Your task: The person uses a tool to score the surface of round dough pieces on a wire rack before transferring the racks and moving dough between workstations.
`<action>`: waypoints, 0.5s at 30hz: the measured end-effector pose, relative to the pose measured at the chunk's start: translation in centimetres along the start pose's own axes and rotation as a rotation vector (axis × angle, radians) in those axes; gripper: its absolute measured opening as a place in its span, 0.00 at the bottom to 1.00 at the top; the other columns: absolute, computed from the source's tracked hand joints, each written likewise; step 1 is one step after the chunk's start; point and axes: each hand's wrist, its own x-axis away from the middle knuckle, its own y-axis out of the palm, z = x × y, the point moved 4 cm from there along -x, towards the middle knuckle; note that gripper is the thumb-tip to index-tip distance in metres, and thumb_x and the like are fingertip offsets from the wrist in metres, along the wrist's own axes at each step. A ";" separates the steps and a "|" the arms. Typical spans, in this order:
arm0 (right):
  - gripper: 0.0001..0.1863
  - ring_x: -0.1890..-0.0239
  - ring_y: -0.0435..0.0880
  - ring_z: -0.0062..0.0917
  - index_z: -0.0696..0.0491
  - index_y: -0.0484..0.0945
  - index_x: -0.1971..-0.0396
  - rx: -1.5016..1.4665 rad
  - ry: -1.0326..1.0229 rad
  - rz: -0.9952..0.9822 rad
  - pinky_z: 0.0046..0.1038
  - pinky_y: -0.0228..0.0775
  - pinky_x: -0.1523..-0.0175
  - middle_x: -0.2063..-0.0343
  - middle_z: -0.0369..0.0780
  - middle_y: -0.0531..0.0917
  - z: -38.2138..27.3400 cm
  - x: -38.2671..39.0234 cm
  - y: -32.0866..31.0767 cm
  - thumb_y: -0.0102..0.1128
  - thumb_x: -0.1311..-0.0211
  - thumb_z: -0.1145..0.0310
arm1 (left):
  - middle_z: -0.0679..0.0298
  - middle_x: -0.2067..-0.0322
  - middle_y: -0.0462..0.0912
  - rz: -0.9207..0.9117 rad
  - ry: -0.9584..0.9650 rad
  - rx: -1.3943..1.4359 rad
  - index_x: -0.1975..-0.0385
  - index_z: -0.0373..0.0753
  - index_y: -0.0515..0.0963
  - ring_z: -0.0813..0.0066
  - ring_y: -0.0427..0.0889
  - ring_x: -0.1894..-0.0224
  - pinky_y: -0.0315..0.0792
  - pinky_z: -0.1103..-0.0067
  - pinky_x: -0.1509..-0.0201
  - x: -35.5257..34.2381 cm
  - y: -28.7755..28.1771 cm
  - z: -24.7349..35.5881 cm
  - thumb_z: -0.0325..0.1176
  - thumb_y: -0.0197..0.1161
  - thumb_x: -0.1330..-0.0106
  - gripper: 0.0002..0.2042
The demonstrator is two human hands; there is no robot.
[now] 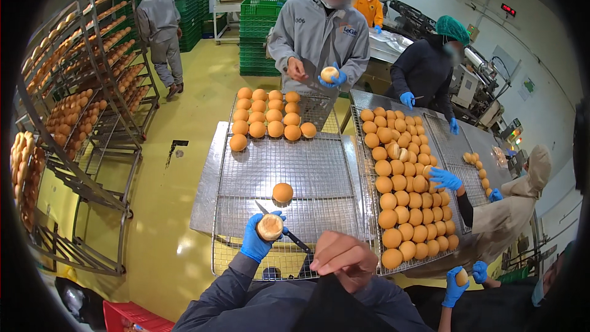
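Note:
My left hand [258, 240], in a blue glove, grips a pale-faced round bread piece [269, 226]. A knife [298, 241] with a black handle lies diagonally just behind it, over the wire rack [246, 190]; whether I hold it is unclear. A single brown bun [283, 192] sits on the rack just beyond. My bare right hand [344, 258] is closed at the lower middle, near the handle's end, with its fingertips at dark cloth; what they hold is unclear. Rows of buns [258, 129] fill the rack's far end.
A packed bun rack [413, 215] is on the right, with co-workers' gloved hands [445, 178] around it. A person in grey [316, 31] faces me holding a bun [330, 74]. Wheeled rack trolleys [92, 117] stand left, green crates [258, 37] behind. Other workers and machinery are at back right.

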 end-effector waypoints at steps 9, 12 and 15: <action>0.03 0.69 0.82 0.32 0.58 0.78 0.66 -0.111 0.127 -0.183 0.31 0.71 0.64 0.69 0.45 0.83 0.0 3.8 0.0 0.60 0.39 0.79 | 0.50 0.47 0.78 -0.020 0.037 0.033 0.44 0.31 0.70 0.60 0.82 0.54 0.79 0.69 0.54 -0.6 -0.7 -0.3 0.50 0.44 0.34 0.30; 0.07 0.78 0.78 0.30 0.60 0.79 0.75 -0.176 0.057 -0.159 0.30 0.68 0.73 0.75 0.46 0.83 -0.7 3.2 0.2 0.64 0.40 0.73 | 0.49 0.49 0.79 -0.078 -0.005 0.071 0.45 0.30 0.70 0.58 0.83 0.56 0.80 0.68 0.55 -0.3 -1.0 0.1 0.43 0.48 0.33 0.25; 0.05 0.82 0.75 0.28 0.60 0.79 0.71 -0.225 0.008 -0.316 0.30 0.67 0.76 0.77 0.45 0.82 -2.3 2.0 0.0 0.60 0.38 0.74 | 0.49 0.49 0.79 -0.099 0.138 -0.216 0.44 0.30 0.70 0.59 0.83 0.54 0.80 0.70 0.52 -0.8 0.6 -0.4 0.35 0.51 0.35 0.21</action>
